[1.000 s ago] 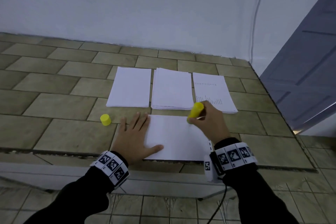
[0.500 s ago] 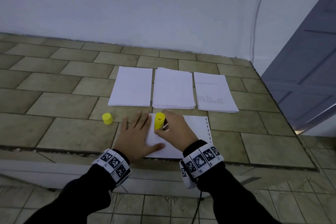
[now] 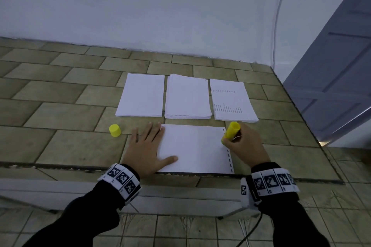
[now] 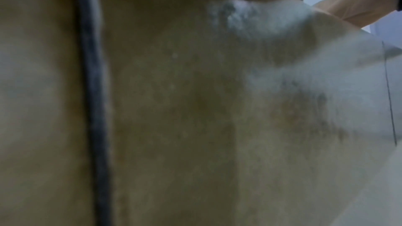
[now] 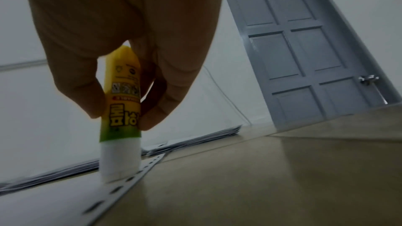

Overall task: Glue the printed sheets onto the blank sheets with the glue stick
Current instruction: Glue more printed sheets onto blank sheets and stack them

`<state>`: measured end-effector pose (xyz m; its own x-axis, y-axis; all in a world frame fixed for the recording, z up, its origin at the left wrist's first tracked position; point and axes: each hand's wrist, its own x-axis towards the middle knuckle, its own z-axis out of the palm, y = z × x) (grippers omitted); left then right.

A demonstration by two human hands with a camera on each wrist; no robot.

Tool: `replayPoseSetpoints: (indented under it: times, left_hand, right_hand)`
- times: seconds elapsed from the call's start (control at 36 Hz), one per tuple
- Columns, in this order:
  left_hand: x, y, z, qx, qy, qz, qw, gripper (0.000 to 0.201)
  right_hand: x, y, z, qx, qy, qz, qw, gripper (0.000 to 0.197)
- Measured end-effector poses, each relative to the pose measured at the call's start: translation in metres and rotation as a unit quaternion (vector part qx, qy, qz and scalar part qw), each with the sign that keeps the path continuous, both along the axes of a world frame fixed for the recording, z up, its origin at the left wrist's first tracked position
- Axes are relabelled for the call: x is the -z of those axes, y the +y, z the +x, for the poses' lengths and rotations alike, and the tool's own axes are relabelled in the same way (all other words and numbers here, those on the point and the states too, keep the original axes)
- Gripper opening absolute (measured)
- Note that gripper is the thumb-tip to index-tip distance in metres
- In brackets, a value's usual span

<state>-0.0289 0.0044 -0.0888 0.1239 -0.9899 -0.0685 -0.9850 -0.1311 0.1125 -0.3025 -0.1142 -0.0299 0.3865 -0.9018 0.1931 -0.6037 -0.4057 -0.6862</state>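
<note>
Head view is showing a sheet (image 3: 192,148) lying crosswise nearest the counter's front edge, and everything else is best placed from it. On its left part the left hand (image 3: 147,149) is lying flat with fingers straight and spread, pinning it down; the left wrist view is too blurred to add anything. At the sheet's right margin, beside the row of punched holes, the right hand (image 3: 244,145) is gripping the glue stick (image 3: 231,130), fingers and thumb curled round its barrel, and the right wrist view is showing the white glue end (image 5: 119,162) pressing on the paper just inside the holes. Left of the sheet, the cap (image 3: 114,130) is standing by itself on the tiles. Beyond the sheet three stacks are lying side by side: a blank stack (image 3: 141,95) to the left, a middle stack (image 3: 187,97) whose top is looking blank, and a printed stack (image 3: 230,100) to the right. Judging by this, gluing of one sheet is under way, with its pairing yet to be done and thick stacks apparently waiting; whether any pairs are already joined I cannot tell.
</note>
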Motion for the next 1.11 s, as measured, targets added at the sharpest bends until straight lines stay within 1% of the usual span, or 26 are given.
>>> replayPoseSetpoints:
  times: [0.06,0.11,0.19,0.28,0.33,0.42,0.44,0.53,0.61,0.67,0.78,0.92,1.03,1.11]
  left_hand:
    - [0.001,0.0,0.0,0.002,0.001,-0.002,1.0,0.122]
    - [0.002,0.0,0.001,0.007,0.008,-0.016,1.0,0.113]
    - [0.005,0.0,0.003,0.011,0.024,-0.047,0.999,0.1]
    - [0.007,-0.001,0.003,0.014,0.025,-0.054,0.998,0.097]
    - [0.008,-0.001,0.004,0.02,0.028,-0.057,0.998,0.092]
    - [0.011,0.0,0.008,0.036,0.003,-0.065,0.997,0.067]
    - [0.012,0.0,0.009,0.042,-0.009,-0.069,0.997,0.063]
    - [0.013,0.0,0.01,0.049,-0.018,-0.076,0.996,0.065]
    - [0.012,0.0,0.007,0.04,-0.007,-0.081,0.996,0.06]
    - [0.011,0.0,0.007,0.028,-0.004,-0.079,0.996,0.062]
    - [0.01,0.0,0.006,0.017,-0.003,-0.076,0.997,0.059]
    - [0.01,0.0,0.005,0.017,-0.001,-0.075,0.997,0.059]
    - [0.01,0.0,0.004,0.014,0.003,-0.083,0.996,0.06]
    - [0.01,0.001,0.004,0.015,0.0,-0.086,0.996,0.059]
  right_hand:
    - [-0.001,0.005,0.005,-0.003,-0.002,-0.012,1.0,0.014]
    - [-0.003,0.013,0.015,-0.027,-0.03,-0.006,0.999,0.012]
    - [-0.004,0.03,0.039,-0.115,-0.064,0.027,0.991,0.012]
    - [-0.005,0.05,0.068,-0.214,-0.055,0.029,0.975,0.01]
    - [-0.002,0.061,0.084,-0.26,-0.043,0.018,0.965,0.01]
    - [0.003,0.069,0.102,-0.288,-0.03,0.001,0.957,0.012]
    - [0.004,0.07,0.106,-0.292,-0.028,0.0,0.956,0.013]
    - [0.003,0.072,0.109,-0.296,-0.014,0.004,0.955,0.017]
    - [0.003,0.068,0.103,-0.295,-0.01,0.004,0.955,0.015]
    - [0.003,0.063,0.094,-0.295,-0.009,0.011,0.955,0.014]
    - [0.002,0.047,0.061,-0.279,-0.022,0.017,0.96,0.012]
    - [0.0,0.033,0.008,-0.234,-0.054,0.008,0.971,0.013]
    - [-0.002,0.025,-0.022,-0.193,-0.046,0.001,0.98,0.012]
    - [0.0,0.023,-0.036,-0.158,-0.048,0.013,0.986,0.017]
